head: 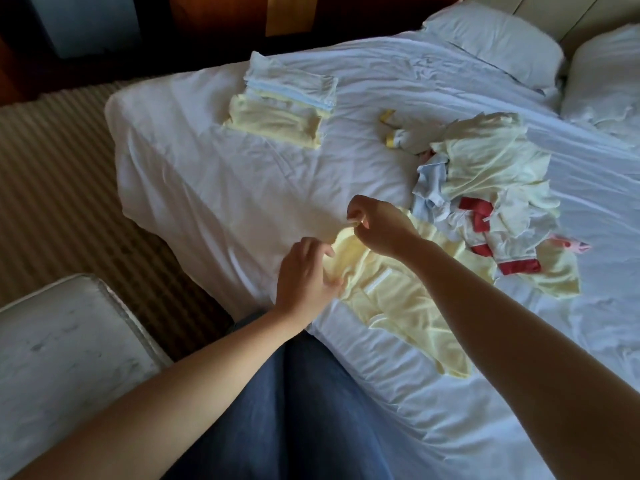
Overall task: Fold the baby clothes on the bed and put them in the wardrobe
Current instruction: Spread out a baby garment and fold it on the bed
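A pale yellow baby garment [398,299] lies spread on the white bed [214,188] in front of me. My right hand [377,226] pinches its upper edge and lifts it slightly. My left hand [304,275] grips the garment's near left edge with curled fingers. A heap of unfolded baby clothes [495,188], yellow, blue and white with red trim, lies to the right. A stack of folded clothes [284,102], white on yellow, sits at the far left of the bed. Small socks [394,133] lie between stack and heap.
Two white pillows [498,39] lie at the head of the bed, top right. A white padded seat [65,344] stands at my lower left on striped carpet [59,161]. Dark wooden furniture [214,19] runs along the far wall. My legs in blue jeans [294,410] press against the bed edge.
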Action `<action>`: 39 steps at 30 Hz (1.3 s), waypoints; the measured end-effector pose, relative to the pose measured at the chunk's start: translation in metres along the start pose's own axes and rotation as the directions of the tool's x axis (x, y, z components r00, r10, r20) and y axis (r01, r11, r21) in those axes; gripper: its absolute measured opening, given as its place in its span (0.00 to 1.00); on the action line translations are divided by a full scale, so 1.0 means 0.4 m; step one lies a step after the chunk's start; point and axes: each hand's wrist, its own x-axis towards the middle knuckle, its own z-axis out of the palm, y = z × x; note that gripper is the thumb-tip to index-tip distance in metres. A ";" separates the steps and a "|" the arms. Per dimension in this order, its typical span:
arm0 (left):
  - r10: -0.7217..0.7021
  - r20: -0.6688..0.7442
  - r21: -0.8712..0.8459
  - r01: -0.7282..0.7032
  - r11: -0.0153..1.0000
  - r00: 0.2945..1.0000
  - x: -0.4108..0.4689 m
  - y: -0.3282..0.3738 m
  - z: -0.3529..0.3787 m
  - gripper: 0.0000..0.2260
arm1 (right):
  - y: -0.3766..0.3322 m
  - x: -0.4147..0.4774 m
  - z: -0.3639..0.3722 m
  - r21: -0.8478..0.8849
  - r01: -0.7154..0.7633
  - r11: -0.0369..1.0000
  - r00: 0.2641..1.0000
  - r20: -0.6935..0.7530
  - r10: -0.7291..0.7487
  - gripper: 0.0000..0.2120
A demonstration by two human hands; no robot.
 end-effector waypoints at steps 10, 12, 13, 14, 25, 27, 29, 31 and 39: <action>0.042 0.334 0.022 -0.052 0.998 0.942 0.016 0.128 0.002 0.20 | 0.144 -0.251 -0.126 0.010 -0.074 0.997 0.989 -0.128 0.074 0.12; 0.110 0.452 0.061 -0.153 0.986 0.885 0.008 0.153 0.018 0.25 | 0.170 -0.313 -0.123 0.005 -0.114 0.993 0.985 -0.132 0.114 0.11; 0.144 0.504 0.096 -0.220 0.971 0.852 0.002 0.163 0.027 0.27 | 0.184 -0.345 -0.115 -0.001 -0.134 0.991 0.982 -0.132 0.133 0.10; 0.173 0.546 0.127 -0.285 0.950 0.820 -0.002 0.172 0.036 0.28 | 0.196 -0.376 -0.104 0.003 -0.155 0.988 0.979 -0.132 0.154 0.10; 0.166 0.721 0.269 -0.493 0.828 0.672 -0.021 0.196 0.087 0.28 | 0.265 -0.601 0.061 0.044 -0.364 0.930 0.927 -0.078 0.367 0.17; 0.138 0.729 0.299 -0.494 0.817 0.670 -0.018 0.201 0.083 0.28 | 0.269 -0.616 0.065 0.066 -0.410 0.910 0.900 -0.132 0.415 0.14; 0.134 0.723 0.325 -0.505 0.799 0.678 -0.020 0.204 0.079 0.28 | 0.275 -0.627 0.068 0.065 -0.405 0.912 0.893 -0.186 0.410 0.13; 0.140 0.716 0.346 -0.521 0.781 0.684 -0.023 0.204 0.077 0.27 | 0.277 -0.630 0.069 0.064 -0.338 0.939 0.906 -0.246 0.343 0.16; 0.149 0.728 0.336 -0.538 0.773 0.669 -0.023 0.184 0.071 0.26 | 0.278 -0.629 0.104 0.109 -0.163 0.980 0.985 -0.032 0.168 0.33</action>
